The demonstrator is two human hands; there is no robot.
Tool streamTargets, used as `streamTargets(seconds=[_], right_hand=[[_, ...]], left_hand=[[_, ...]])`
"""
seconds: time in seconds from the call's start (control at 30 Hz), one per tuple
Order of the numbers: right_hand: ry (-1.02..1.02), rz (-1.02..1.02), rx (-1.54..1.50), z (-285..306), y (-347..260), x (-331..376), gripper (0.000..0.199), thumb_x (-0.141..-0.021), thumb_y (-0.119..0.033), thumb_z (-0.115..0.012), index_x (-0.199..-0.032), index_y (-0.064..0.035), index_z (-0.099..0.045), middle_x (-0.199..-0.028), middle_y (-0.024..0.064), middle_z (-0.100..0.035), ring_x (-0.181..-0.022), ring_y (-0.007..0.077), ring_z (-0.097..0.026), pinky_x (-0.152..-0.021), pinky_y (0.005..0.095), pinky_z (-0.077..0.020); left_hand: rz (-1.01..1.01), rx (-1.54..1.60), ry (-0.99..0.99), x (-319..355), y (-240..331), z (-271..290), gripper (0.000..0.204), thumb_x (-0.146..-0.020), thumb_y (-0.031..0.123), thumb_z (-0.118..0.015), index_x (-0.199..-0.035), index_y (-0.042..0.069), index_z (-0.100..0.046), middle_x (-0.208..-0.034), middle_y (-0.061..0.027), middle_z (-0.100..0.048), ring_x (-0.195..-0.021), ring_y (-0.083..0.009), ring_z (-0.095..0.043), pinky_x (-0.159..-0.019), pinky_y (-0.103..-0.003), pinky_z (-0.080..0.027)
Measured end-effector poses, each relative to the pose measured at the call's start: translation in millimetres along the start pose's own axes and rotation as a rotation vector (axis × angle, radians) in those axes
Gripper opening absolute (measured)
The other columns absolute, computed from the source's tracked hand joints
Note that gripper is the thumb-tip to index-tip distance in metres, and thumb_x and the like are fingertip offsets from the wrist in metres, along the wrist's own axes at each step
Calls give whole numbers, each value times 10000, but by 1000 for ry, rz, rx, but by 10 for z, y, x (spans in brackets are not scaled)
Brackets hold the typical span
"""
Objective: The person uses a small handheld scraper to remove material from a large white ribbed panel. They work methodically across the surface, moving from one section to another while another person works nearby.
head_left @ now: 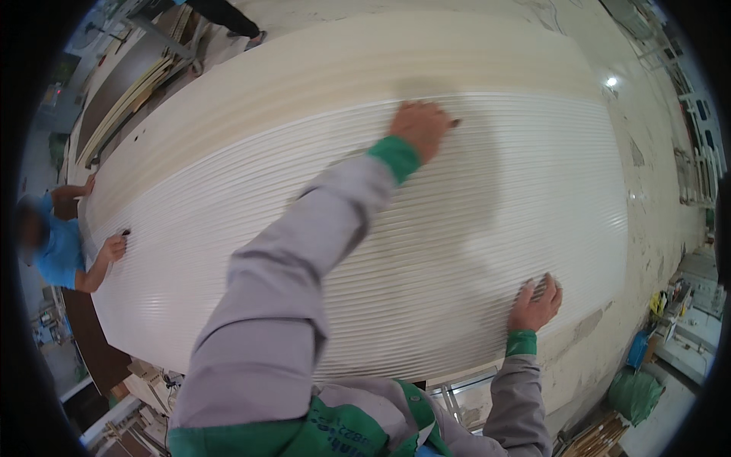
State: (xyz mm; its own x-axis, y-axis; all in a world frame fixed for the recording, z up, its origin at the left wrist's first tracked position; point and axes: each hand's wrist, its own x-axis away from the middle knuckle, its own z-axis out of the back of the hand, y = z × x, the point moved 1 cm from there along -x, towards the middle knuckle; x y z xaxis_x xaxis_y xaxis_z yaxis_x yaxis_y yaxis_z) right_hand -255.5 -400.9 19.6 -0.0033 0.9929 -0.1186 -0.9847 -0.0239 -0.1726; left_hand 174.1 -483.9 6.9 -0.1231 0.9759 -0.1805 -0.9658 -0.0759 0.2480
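A large white panel (487, 228) with fine parallel ridges lies in front of me. My left hand (421, 126) reaches across to its far edge, fingers closed around a small dark object (455, 123). Only the tip of that object sticks out on the right, so its kind is unclear. Lower right, my right hand (535, 301) rests on the ridged surface near the panel's near edge, with the fingers spread and holding nothing. Beyond the ridged part runs a smooth cream strip (304, 84).
At the left end a person in blue (57, 247) leans over the panel, one hand (114, 248) with a small dark thing on it. Stacked boards (129, 99) on a wheeled frame stand far left. A green bag (636, 394) and wood strips (598, 438) lie lower right.
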Motion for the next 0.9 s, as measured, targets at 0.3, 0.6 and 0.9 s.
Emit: streamTargets(seconds=[0.3,0.6,0.9], right_hand=[[31,16,-50,-1,-71,6,521,-956,-309,-578,-1400,-40,-530,-1443,240,-463,-1346,415,-431,-1117,537,-350],[22,57,-18,11,-67,16,522,-959,-298,-551,-1410,-39,-524,-1469,226,-451,-1376,403,-405,-1128,535,-349],[20,51,-71,-46,19,4,534,-954,-283,-564,-1416,-19,-515,-1462,276,-439,-1376,444,-393,-1132,547,-339]], left_hand=[[235,-263,105,3295,-2574,1627,128,-912,178,-665,-1027,155,-717,-993,-25,-704,-970,-258,-638,-864,-428,-448],[266,-209,88,3604,-3000,1824,155,-921,162,-666,-1055,92,-703,-1012,-85,-688,-976,-309,-621,-860,-442,-472],[7,44,135,1524,-1625,845,119,-913,143,-664,-1002,73,-701,-937,-114,-667,-921,-337,-623,-832,-459,-505]])
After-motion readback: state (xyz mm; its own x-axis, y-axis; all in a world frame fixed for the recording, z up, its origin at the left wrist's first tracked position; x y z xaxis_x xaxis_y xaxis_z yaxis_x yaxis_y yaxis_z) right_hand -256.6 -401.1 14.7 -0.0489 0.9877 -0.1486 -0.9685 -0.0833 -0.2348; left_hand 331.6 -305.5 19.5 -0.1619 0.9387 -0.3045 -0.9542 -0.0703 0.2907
